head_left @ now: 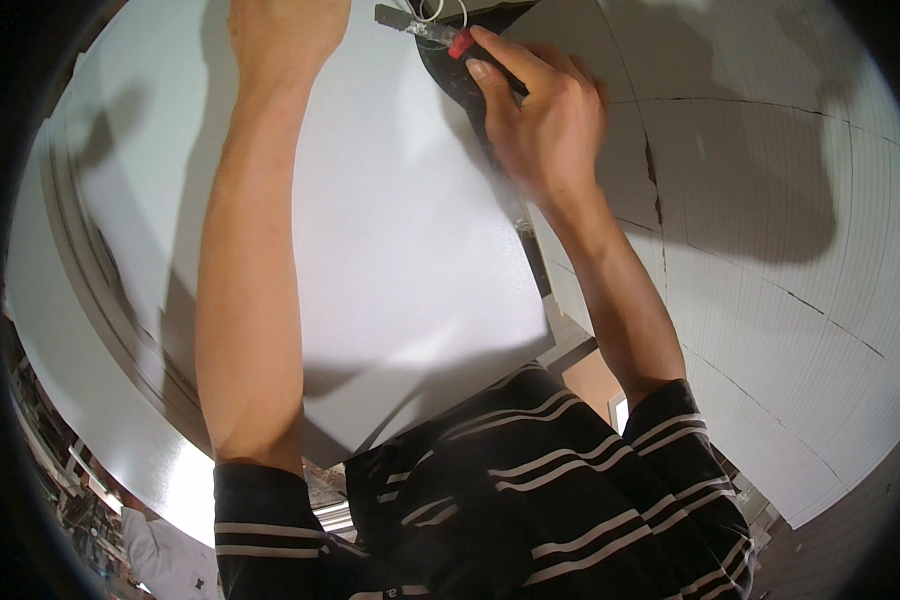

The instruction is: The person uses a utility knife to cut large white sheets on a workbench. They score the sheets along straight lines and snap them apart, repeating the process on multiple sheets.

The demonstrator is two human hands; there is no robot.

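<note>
My right hand (548, 115) is closed round the handle of a scraper-like tool (425, 28) near the top of the view. The tool has a flat grey blade smeared with white, a red collar and a dark handle; its blade points left. My left hand (288, 30) is cut off by the top edge, over a smooth white panel (400, 230). Its fingers are out of view. Next to the blade, a thin white loop of wire or cord (454, 8) shows. A dark strip (445, 75) runs along the panel's right edge under my right hand.
To the right lies a pale, finely lined surface (750, 180) with dark cracks or seams. On the left, grooved trim (80, 245) curves along the white panel. Lower left, another person in a white top (165, 550) is near cluttered shelving or equipment. My striped clothing fills the bottom.
</note>
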